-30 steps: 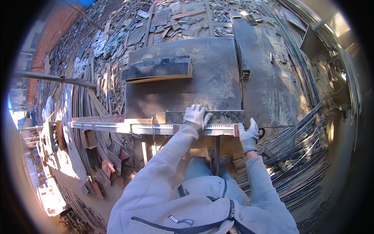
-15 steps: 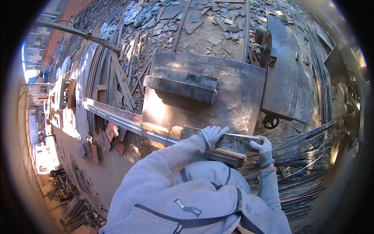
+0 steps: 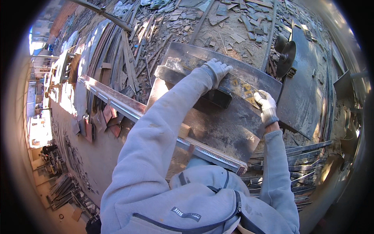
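A dark thin board (image 3: 242, 90) with yellowish marks lies on the metal table (image 3: 222, 124), across the far side of a long black block (image 3: 220, 98). My gloved left hand (image 3: 219, 71) reaches over the block and grips the board's far edge, fingers together. At the board's right end, my gloved right hand (image 3: 267, 104) is closed on its corner, thumb on top. My left sleeve hides the middle of the block.
A long rail with a measuring scale (image 3: 210, 151) runs along the table's near edge, a small wood block (image 3: 184, 130) beside it. To the right stand a dark round disc (image 3: 286, 59) and a second metal table (image 3: 302, 97). Wood offcuts (image 3: 230, 23) litter the ground beyond.
Both hands have moved away from me with the board, from the table's near edge to the black block. The board, edge-on before, now shows its broad face.
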The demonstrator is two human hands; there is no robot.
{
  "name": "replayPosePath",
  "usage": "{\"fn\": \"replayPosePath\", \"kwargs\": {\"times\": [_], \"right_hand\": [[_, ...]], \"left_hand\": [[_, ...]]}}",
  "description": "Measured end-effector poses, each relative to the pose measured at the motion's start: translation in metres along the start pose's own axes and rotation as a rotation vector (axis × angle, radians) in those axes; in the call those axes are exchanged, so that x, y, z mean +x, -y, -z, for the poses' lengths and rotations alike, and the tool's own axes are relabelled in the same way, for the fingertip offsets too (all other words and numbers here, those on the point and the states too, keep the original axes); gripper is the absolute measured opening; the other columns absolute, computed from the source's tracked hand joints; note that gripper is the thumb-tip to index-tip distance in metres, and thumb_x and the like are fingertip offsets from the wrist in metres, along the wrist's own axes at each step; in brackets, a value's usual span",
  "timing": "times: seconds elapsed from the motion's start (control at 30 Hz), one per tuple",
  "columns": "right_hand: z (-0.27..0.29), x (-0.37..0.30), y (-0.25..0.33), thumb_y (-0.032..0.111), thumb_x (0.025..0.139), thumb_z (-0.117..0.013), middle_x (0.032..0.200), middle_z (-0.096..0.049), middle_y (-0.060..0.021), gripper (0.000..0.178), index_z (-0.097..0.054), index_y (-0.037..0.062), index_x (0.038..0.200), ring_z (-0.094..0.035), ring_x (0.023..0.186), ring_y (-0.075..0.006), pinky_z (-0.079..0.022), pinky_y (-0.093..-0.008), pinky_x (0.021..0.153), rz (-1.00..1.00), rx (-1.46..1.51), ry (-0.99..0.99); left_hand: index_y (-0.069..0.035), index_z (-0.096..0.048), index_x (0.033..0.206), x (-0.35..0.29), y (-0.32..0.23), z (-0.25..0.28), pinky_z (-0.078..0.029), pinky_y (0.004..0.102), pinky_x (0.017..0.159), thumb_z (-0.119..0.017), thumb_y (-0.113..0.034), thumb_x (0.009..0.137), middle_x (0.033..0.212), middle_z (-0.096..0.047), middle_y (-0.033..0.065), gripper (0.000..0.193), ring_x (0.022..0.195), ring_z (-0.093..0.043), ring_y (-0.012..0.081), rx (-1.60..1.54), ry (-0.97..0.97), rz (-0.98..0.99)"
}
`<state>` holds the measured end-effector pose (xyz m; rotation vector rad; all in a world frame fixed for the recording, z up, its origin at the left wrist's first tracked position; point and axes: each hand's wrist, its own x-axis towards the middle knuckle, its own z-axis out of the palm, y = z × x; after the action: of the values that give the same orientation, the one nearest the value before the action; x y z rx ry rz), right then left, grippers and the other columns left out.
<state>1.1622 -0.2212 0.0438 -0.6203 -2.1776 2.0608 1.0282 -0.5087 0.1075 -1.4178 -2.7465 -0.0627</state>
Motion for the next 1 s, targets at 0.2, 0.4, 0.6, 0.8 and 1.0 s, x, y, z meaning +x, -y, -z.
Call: {"fn": "replayPosePath", "kwargs": {"times": [0.2,0.4,0.6,0.8,1.0], "right_hand": [[-0.054,0.070,-0.022,0.045,0.088,-0.088,0.127,-0.075,-0.0212,0.071,-0.067,0.0007,0.139,-0.071,0.117,-0.0319,-0.054,-0.0418,0.103,0.013,-0.663,0.088],[-0.089,0.096,0.012,0.055,0.091,-0.076,0.127,-0.074,-0.0239,0.066,-0.072,0.0042,0.133,-0.069,0.123,-0.0377,-0.052,-0.0448,0.106,0.063,-1.045,0.451],[-0.125,0.093,0.038,0.060,0.093,-0.070,0.136,-0.070,-0.0268,0.076,-0.063,0.0047,0.145,-0.065,0.131,-0.0410,-0.049,-0.0450,0.112,0.618,-1.357,0.122],[-0.190,0.113,0.053,0.039,0.106,-0.054,0.133,-0.071,-0.0217,0.043,-0.068,0.0085,0.133,-0.065,0.127,-0.0425,-0.050,-0.0496,0.109,0.360,-1.232,0.653],[-0.204,0.109,0.066,0.038,0.105,-0.054,0.127,-0.073,-0.0223,0.040,-0.071,0.0084,0.126,-0.067,0.122,-0.0437,-0.051,-0.0508,0.106,0.322,-1.310,0.634]], "left_hand": [[-0.002,-0.032,0.166,-0.095,-0.004,-0.063,-0.031,0.0446,0.131,-0.092,-0.049,0.081,0.165,-0.042,0.0240,0.114,0.153,-0.041,0.0399,-0.581,-0.799,0.819],[0.016,-0.025,0.162,-0.110,-0.019,-0.169,-0.040,0.0428,0.123,-0.066,-0.084,0.087,0.164,-0.038,0.0369,0.131,0.152,-0.043,0.0411,-1.620,-0.676,1.709],[-0.001,-0.047,0.154,-0.046,-0.034,-0.158,-0.056,0.0526,0.101,-0.063,-0.078,0.095,0.149,-0.057,0.0127,0.099,0.127,-0.062,0.0327,-1.982,-0.823,1.711],[-0.004,-0.047,0.155,-0.032,-0.038,-0.133,-0.062,0.0445,0.092,-0.065,-0.067,0.100,0.148,-0.058,0.0105,0.086,0.120,-0.066,0.0266,-2.123,-1.092,1.632],[-0.001,-0.046,0.154,-0.024,-0.033,-0.141,-0.063,0.0416,0.091,-0.066,-0.066,0.100,0.148,-0.057,0.0146,0.087,0.121,-0.066,0.0270,-2.010,-0.902,1.795]]}}
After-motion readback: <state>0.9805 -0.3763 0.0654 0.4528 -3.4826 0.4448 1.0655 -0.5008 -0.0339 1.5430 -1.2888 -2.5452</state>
